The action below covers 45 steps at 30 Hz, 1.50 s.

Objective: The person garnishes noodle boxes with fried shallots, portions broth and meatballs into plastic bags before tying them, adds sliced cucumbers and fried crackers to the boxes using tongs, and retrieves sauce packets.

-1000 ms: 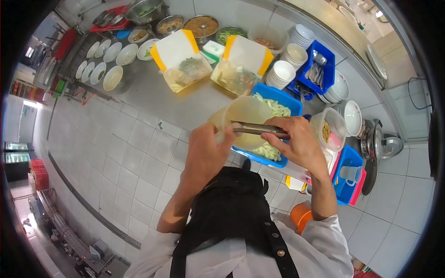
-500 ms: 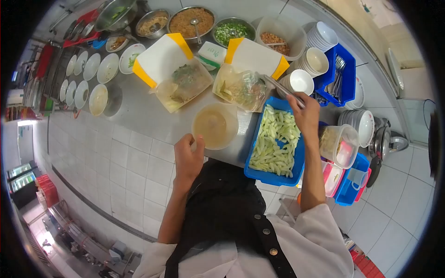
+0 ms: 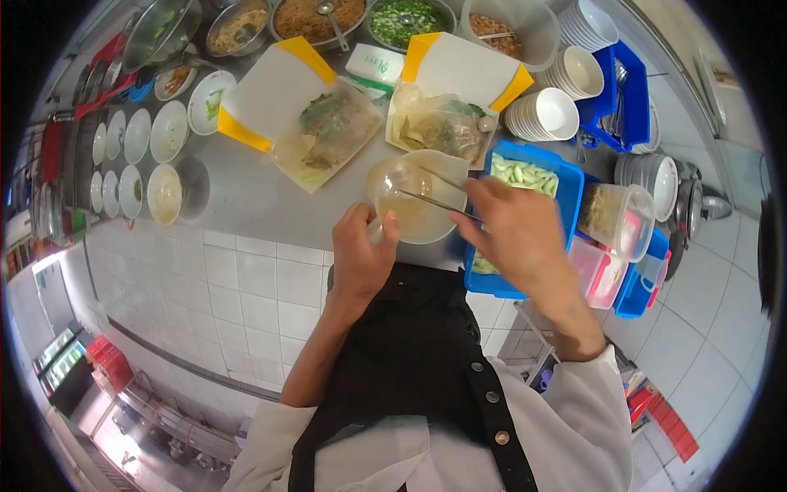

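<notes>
My left hand (image 3: pixel 365 250) grips the near left edge of a pale plastic tub (image 3: pixel 434 232) of cloudy yellowish liquid. A pair of metal tongs (image 3: pixel 434 203) is in my right hand (image 3: pixel 520 234), its two arms spread over the tub. A round, translucent shape (image 3: pixel 403 179) shows by the tong tips; I cannot tell what it is or whether they touch it. Under my right hand, partly hidden, lies a blue tray (image 3: pixel 571 193) of pale green cut vegetables (image 3: pixel 525 175). Two open paper boxes, left (image 3: pixel 316 156) and right (image 3: pixel 438 135), hold bagged food behind the tub.
Bowls of chopped greens (image 3: pixel 402 20) and brown crumbly food (image 3: pixel 316 16) line the back. Stacked white bowls (image 3: pixel 545 115) and a blue cutlery bin (image 3: pixel 639 107) stand at the right. Several white bowls (image 3: pixel 164 195) sit at the left. The counter's front edge runs beside my apron.
My right hand has moved left with the tongs, from above the vegetable tray to over the tub. My left hand has closed on the tub's edge. The view has shifted slightly.
</notes>
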Available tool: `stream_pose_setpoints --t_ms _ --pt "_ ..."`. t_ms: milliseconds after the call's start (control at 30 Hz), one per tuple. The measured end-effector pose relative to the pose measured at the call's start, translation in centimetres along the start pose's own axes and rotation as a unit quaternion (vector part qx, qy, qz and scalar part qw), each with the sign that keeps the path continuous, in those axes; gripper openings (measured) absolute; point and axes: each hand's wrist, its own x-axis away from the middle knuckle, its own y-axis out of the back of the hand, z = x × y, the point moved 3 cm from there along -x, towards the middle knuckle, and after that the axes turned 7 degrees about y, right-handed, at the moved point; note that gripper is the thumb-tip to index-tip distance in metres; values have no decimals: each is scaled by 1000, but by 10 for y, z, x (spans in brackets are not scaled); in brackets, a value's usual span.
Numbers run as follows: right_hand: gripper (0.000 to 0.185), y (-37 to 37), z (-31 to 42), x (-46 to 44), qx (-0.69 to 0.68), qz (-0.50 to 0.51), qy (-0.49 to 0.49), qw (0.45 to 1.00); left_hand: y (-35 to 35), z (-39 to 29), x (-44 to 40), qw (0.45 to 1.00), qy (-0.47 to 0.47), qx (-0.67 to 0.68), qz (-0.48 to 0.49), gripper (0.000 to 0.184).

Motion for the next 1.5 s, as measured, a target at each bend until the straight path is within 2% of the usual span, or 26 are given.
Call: stream_pose_setpoints --t_ms 133,267,367,400,467,567,633,667,733,767,833,900,933,1000,1067,1133,1233,1300,1367,1433,1500 --pt "24 -56 14 -28 37 39 -45 998 5 3 -6 999 -31 11 -9 30" --pt "22 -48 22 -33 -7 0 -40 999 15 18 -8 999 -20 26 -32 32" --pt "20 -13 28 -34 -157 -36 -33 986 30 28 -5 999 18 13 -31 35" --pt "20 -4 26 -38 -155 -32 -25 987 36 33 -4 998 49 15 -28 35" --pt "19 14 22 -48 -229 -98 -19 968 46 42 1 996 85 20 -31 34" --pt "22 17 14 -98 -163 -76 -44 983 58 54 6 990 132 15 -50 37" --pt "26 -30 -4 -140 -40 -152 37 987 64 60 10 987 141 13 -71 37" --pt "26 -48 -8 -155 -44 -149 39 987 65 63 11 987 146 12 -73 37" --pt "29 -63 3 -176 9 -121 31 992 69 69 11 985 156 25 -70 37" --pt "30 -58 3 -168 -8 -116 17 993 70 71 10 984 159 25 -74 37" --pt "30 -13 27 -138 -145 -104 14 984 71 70 13 984 147 34 -94 37" --pt "26 18 47 -102 -137 21 29 990 69 66 15 985 146 37 -86 36" --pt "26 15 54 -95 -135 21 28 990 68 64 14 987 138 40 -78 35" --pt "18 -12 77 -83 -16 152 86 984 67 59 14 988 131 32 -70 35" --pt "12 -56 85 -83 54 204 144 967 62 56 14 991 120 22 -63 34" --pt "12 -84 82 -86 41 201 129 970 59 52 14 993 64 34 -93 36" --pt "11 -77 77 -85 13 168 106 980 57 49 11 993 47 36 -105 36" --pt "12 -53 71 -82 -3 142 93 986 58 51 8 991 66 47 -103 37" --pt "21 -13 66 -86 -50 137 63 987 59 52 5 990 85 59 -100 37" --pt "25 20 57 -94 -82 58 81 992 60 51 3 988 125 62 -72 38" --pt "24 33 46 -114 -82 40 55 994 59 55 2 987 126 67 -77 38"
